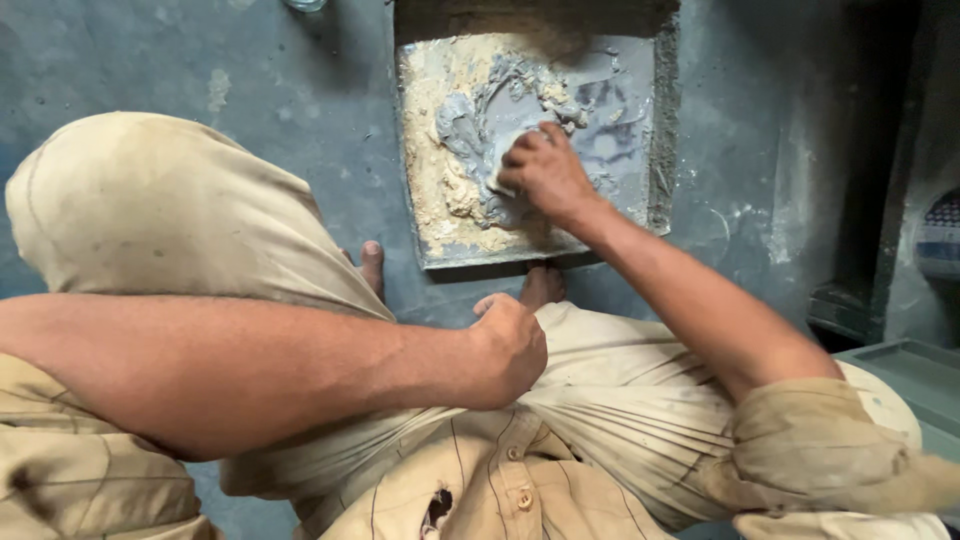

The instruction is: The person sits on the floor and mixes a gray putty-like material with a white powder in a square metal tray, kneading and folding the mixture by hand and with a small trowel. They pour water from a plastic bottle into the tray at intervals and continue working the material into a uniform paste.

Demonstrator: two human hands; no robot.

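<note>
So, head view only, looking straight down. A dull blue-grey concrete floor (300,110) is seen, scuffed and stained with pale patches, and a dark wall or ledge (870,200) is made out on the right side. A square metal tray (630,120) is laid flat on the floor by the top edge, its bed smeared with yellowish-white putty (440,170) and grey paste swirled together. The right hand (548,172) is pressed down on the middle of the tray, fingers bunched together over a small pale lump or pad that's mostly hidden, so what it is can't be told. The left hand (508,350) is rested on the lap, fingers curled into a loose fist, nothing visibly held. Beige trousers (150,220) and a beige shirt are worn, and bare toes (543,285) are seen just below the tray. At the far right edge a rounded white-and-blue package (940,235) is partly caught, print too blurry to read, with a grey-green box corner (900,375) below it.
</note>
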